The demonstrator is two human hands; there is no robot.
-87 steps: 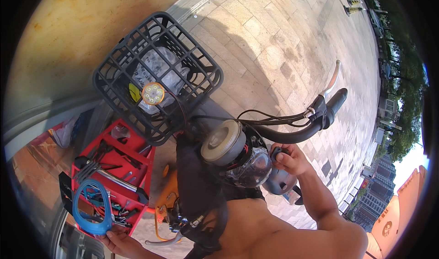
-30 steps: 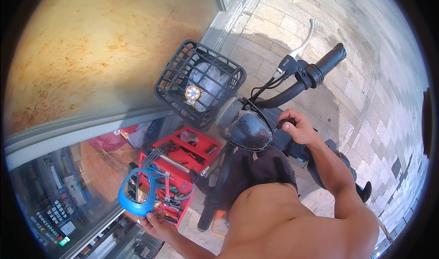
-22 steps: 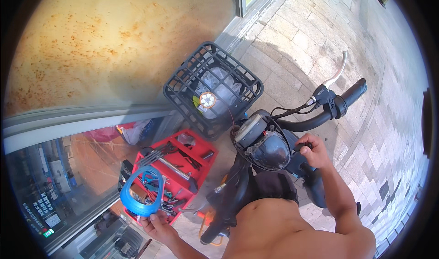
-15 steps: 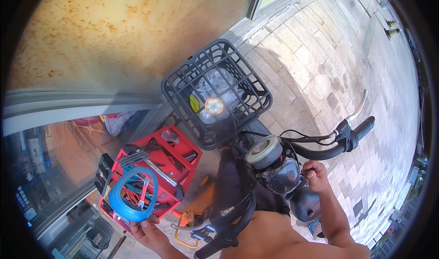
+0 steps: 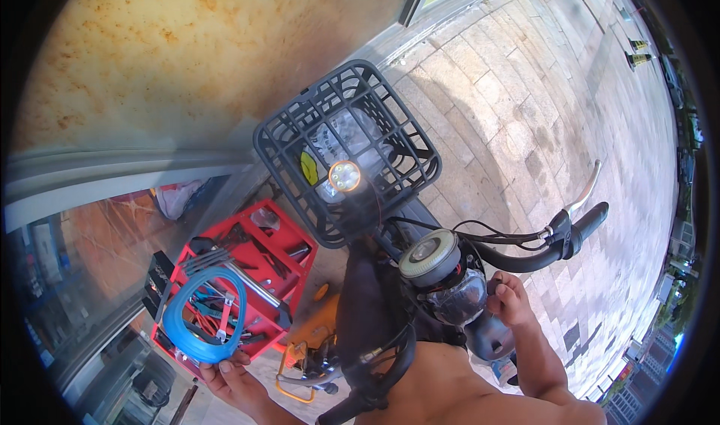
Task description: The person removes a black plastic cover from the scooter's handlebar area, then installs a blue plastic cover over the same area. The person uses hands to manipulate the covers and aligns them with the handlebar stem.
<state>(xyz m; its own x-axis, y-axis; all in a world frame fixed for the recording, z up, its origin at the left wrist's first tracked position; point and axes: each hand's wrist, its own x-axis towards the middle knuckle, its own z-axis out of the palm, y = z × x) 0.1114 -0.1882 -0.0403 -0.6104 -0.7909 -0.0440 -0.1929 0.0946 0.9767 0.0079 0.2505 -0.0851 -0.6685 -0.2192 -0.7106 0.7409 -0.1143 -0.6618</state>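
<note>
My left hand (image 5: 231, 377), at the lower left, is closed on a translucent blue oval plastic ring (image 5: 190, 341) held over the red tool box (image 5: 255, 335) of pliers, wrenches and other tools. My right hand (image 5: 507, 297) is closed on a small dark piece, hard to make out, at the right side of the bicycle's headlamp housing (image 5: 461, 303). A round grey lamp part (image 5: 428, 258) with red wires sits on that housing. Above, a small orange-rimmed LED lamp (image 5: 344, 176) rests in or on the grey basket (image 5: 431, 166) over clear plastic bags, a dark wire running from it.
A curved handlebar (image 5: 525, 257) with a silver brake lever extends right. A rust-spotted pane (image 5: 150, 72) and glass front (image 5: 97, 245) border the left. An orange machine part (image 5: 300, 354) lies below the handlebar. Paving (image 5: 525, 110) stretches right, with striped cones (image 5: 639, 57) far off.
Since one second ago the view has turned, so the bicycle's headlamp and my right hand appear lower in the picture and the ring slightly further left. Both hands keep their holds.
</note>
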